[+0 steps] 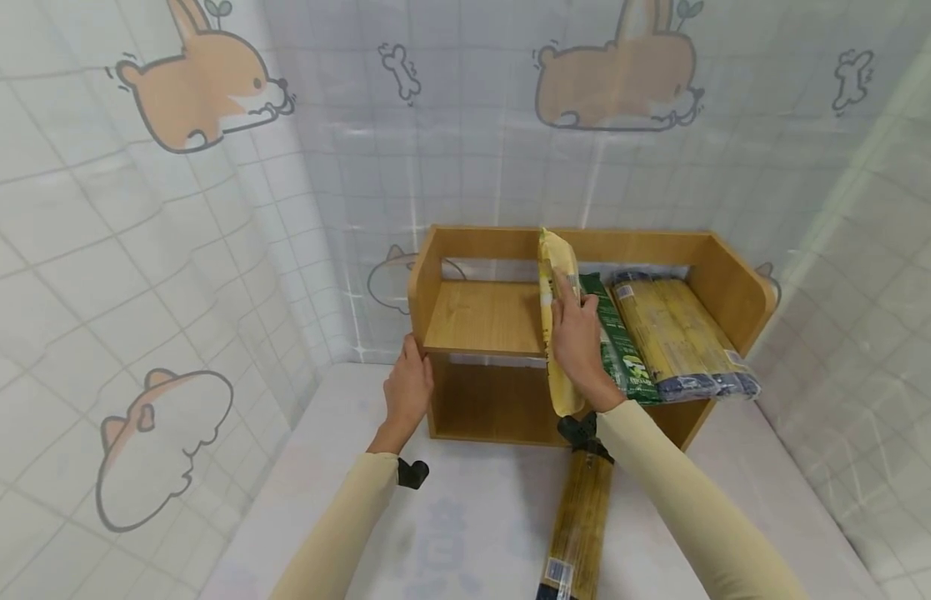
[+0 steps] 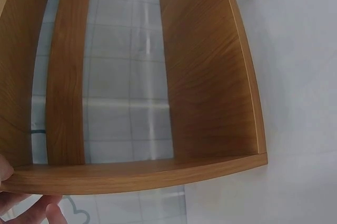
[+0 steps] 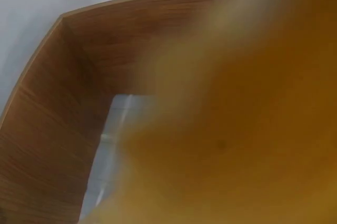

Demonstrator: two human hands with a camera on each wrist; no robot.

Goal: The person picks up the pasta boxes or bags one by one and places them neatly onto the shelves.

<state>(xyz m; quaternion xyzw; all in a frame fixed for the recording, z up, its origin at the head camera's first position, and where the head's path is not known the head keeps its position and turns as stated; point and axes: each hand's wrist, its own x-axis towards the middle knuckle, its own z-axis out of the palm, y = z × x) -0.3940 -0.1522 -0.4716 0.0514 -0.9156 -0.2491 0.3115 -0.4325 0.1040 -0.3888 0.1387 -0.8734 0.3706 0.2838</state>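
My right hand (image 1: 576,333) grips a flat yellow bag (image 1: 561,383) that stands on its narrow edge at the upper board of a small wooden shelf (image 1: 480,317). In the right wrist view the yellow bag (image 3: 253,129) is a close blur over much of the picture. My left hand (image 1: 409,383) holds the shelf's left side panel. The left wrist view shows the left hand (image 2: 31,211) with fingers and thumb on opposite faces of that panel (image 2: 121,176). Just right of the yellow bag, a green bag (image 1: 623,350) leans on the upper board.
Clear-wrapped packs (image 1: 675,325) of long yellow strands with blue ends lie at the shelf's right, jutting past its front. A similar pack (image 1: 581,517) lies on the white surface (image 1: 450,517) in front. A patterned sheet (image 1: 465,167) hangs behind and along both sides.
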